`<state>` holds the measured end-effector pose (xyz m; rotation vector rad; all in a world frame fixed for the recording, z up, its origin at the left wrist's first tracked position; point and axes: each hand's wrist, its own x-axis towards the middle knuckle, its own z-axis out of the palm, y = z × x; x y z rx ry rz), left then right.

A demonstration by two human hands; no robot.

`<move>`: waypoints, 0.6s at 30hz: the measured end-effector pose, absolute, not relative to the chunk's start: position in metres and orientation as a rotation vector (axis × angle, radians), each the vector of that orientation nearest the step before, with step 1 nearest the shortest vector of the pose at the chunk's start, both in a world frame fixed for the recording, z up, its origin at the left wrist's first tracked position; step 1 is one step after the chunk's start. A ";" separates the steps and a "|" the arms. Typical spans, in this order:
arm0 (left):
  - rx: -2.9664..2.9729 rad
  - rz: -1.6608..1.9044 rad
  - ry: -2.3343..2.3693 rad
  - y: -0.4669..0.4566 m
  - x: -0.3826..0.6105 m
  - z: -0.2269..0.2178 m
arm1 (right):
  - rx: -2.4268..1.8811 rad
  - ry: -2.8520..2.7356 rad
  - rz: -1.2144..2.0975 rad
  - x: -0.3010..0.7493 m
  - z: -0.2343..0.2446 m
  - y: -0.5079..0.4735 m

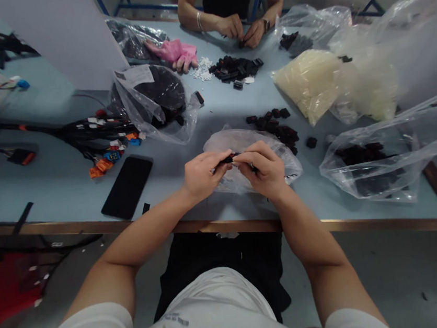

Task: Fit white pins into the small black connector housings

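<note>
My left hand [201,175] and my right hand [263,169] meet above a crumpled clear plastic bag [247,139] near the table's front edge. Both pinch one small black plastic connector [229,158] between their fingertips. Just beyond the bag lies a loose heap of similar black connectors [277,124], with one stray piece [311,142] to its right.
A black phone [127,186] lies left of my hands, beside a wire harness [97,138] with coloured plugs. Bags of black parts [372,165] and pale parts [312,84] sit right. Across the table a person's hands [240,29] work over another black pile [236,69]; pink gloves [176,53] lie nearby.
</note>
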<state>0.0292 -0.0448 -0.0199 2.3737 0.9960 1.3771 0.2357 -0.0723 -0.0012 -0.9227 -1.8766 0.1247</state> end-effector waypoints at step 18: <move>2.482 1.534 0.936 -0.050 0.034 -0.022 | -1.218 -1.414 1.295 0.236 0.006 -0.065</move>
